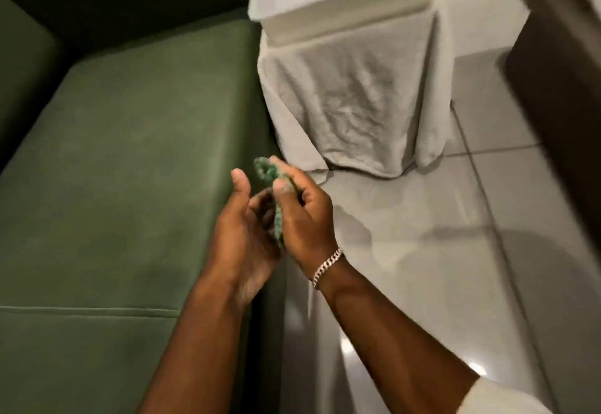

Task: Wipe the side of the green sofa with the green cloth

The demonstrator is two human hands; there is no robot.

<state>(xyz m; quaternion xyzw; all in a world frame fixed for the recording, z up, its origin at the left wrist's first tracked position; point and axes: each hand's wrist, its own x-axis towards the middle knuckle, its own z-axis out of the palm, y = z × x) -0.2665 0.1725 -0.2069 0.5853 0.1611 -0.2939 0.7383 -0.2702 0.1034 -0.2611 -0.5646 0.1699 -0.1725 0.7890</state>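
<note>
Head view, items by size. Green sofa (123,159): fills the left half of the frame, seat cushion flat, a stitched seam running across its near part, a darker back cushion along the top; its right edge drops toward the floor directly below the hands. Tiled floor (439,251): pale, glossy, dark grout lines, lamp glare near the bottom. Draped stand (354,88): a box-like form under a cream cloth, standing on the tiles just beside the sofa's far right corner. Dark furniture edge (559,65): upper right, blurred, kind cannot be told. Left hand (242,231): open, palm turned toward the right hand, thumb raised, fingers touching the cloth. Right hand (300,215): pinching the cloth between thumb and fingers; a chain bracelet (327,267) on the wrist. Green cloth (271,182): bunched, held between both hands above the sofa's right edge, clear of the upholstery.
</note>
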